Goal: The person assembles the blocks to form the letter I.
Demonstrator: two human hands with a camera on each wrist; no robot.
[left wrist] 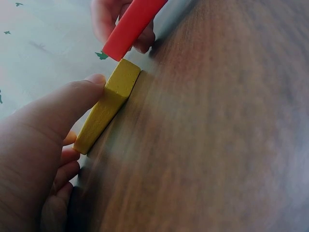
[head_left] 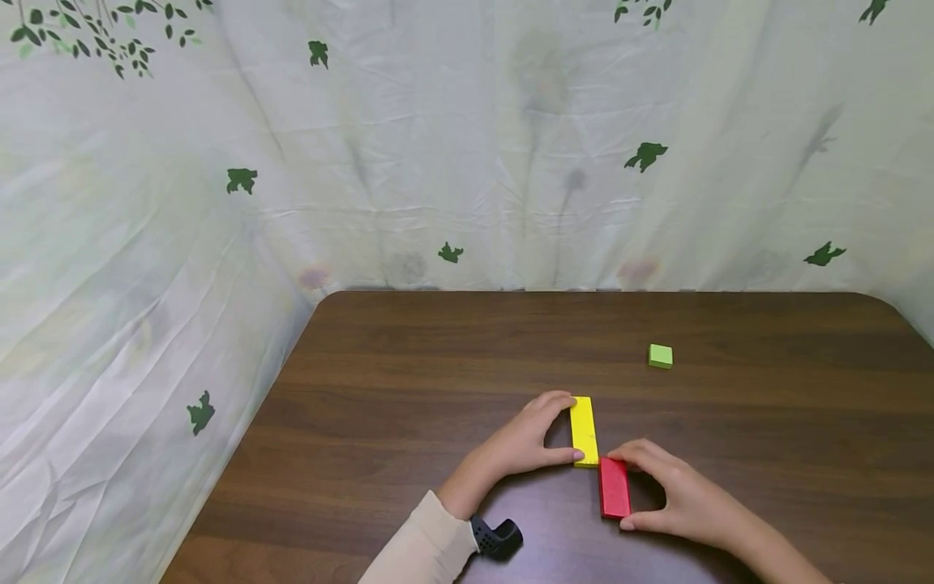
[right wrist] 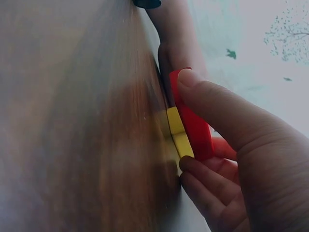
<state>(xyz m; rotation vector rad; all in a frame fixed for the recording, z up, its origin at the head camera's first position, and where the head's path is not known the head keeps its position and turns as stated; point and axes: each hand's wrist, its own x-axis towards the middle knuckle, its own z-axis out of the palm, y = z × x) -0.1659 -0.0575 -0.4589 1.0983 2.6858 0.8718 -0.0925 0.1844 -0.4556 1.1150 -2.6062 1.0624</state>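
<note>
Low in the head view, right of centre, the left hand (head_left: 520, 438) pinches a yellow block (head_left: 584, 430) on the brown desk (head_left: 409, 365). Just below, the right hand (head_left: 677, 496) grips a red block (head_left: 615, 490) by its ends, near the yellow one's lower corner. A green block (head_left: 660, 355) sits higher, farther right.

Cloth (head_left: 452, 162): bright and evenly lit in the head view, faint shading along its folds; hazy in the left wrist view, nearly white in parts of the right.
Table (head_left: 438, 349): darker, with a pale glare low in the head view; grain smeared and out of focus in both wrist views.
Left hand (head_left: 525, 434): soft shadow on the wood below it.
Right hand (head_left: 686, 495): soft shadow beneath, reaching under the forearm.
Red block (head_left: 614, 488): vivid, clear-edged.
Yellow block (head_left: 584, 430): bright from above, duller in the left wrist view.
</note>
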